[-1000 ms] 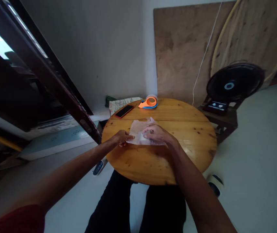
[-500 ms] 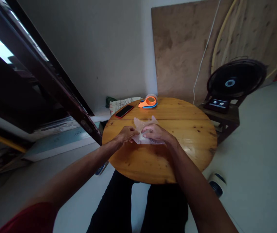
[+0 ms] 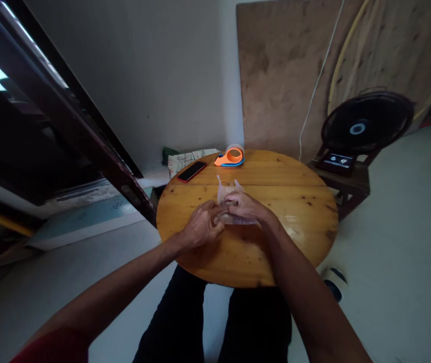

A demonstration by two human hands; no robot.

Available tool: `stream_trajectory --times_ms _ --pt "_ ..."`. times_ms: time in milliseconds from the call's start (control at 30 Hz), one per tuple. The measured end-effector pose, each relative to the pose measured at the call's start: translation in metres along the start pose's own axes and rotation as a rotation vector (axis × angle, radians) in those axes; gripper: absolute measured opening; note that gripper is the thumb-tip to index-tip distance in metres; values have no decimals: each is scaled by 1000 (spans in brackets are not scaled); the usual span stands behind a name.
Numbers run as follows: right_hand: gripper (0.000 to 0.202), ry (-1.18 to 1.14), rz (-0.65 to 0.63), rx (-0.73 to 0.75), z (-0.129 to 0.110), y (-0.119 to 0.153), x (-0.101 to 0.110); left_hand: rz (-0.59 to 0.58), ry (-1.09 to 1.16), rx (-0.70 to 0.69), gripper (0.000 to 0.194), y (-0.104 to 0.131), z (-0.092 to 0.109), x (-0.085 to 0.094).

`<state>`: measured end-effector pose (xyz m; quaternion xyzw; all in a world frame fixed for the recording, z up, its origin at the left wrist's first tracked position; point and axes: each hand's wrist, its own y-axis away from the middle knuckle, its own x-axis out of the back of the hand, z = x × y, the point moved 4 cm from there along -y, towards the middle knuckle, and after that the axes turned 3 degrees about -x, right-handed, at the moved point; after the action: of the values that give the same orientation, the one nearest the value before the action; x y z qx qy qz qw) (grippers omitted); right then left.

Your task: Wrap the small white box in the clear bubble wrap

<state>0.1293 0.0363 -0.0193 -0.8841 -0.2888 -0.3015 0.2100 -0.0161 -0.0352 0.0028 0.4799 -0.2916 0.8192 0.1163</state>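
Observation:
A thin, whitish see-through plastic bag [image 3: 226, 192] lies on the round wooden table [image 3: 291, 176], its two handle-like tips pointing away from me. My left hand [image 3: 204, 223] is closed on the bag's left side, fingers curled at its edge. On top of the bag, my right hand [image 3: 242, 205] has its fingers bent and pinching the plastic. The two hands nearly meet over the middle of the bag. Whether anything is inside the bag I cannot tell, as the hands cover much of it.
An orange and blue tape dispenser [image 3: 231, 156] with clear tape and a dark-screened phone [image 3: 192, 172] rest at the table's far side. Printed paper [image 3: 188, 160] lies behind the phone. A black fan [image 3: 366, 123] stands on a wooden stool to the right. A door frame [image 3: 86, 116] rises at left.
My left hand has moved right and inward, folding the bag's left side toward the middle. The bag looks narrower now. My right hand stays nearly in place.

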Motion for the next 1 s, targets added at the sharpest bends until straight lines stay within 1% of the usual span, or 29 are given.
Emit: stream_trajectory --times_ms 67,167,267,333,433,533,633,700,833,933,1000 --pt "9 -24 -13 -3 1 0 0 46 -109 -109 28 6 6 -3" --pt "13 -76 -40 -10 2 2 0 60 -192 -197 30 11 9 -8" --pt "12 -121 -47 -33 3 3 2 51 -192 -247 32 13 6 -11" --pt "11 -135 -16 -94 5 5 5 58 -165 -277 34 15 3 -14" --pt "20 -165 42 -183 9 8 11 90 -126 -316 34 15 -3 -20" --pt "25 -210 74 -231 12 11 16 143 -83 -325 32 14 -7 -26" --pt "28 -199 128 -277 17 13 21 182 -52 -311 27 12 -8 -29" --pt "30 -154 152 -302 20 14 24 185 -40 -312 24 11 -7 -30" --pt "34 -70 140 -403 22 20 29 185 -22 -314 28 12 -10 -32" --pt "33 41 153 -501 23 32 32 208 -14 -325 33 13 -12 -34" --pt "31 105 202 -554 24 43 33 217 -6 -329 33 13 -11 -34"
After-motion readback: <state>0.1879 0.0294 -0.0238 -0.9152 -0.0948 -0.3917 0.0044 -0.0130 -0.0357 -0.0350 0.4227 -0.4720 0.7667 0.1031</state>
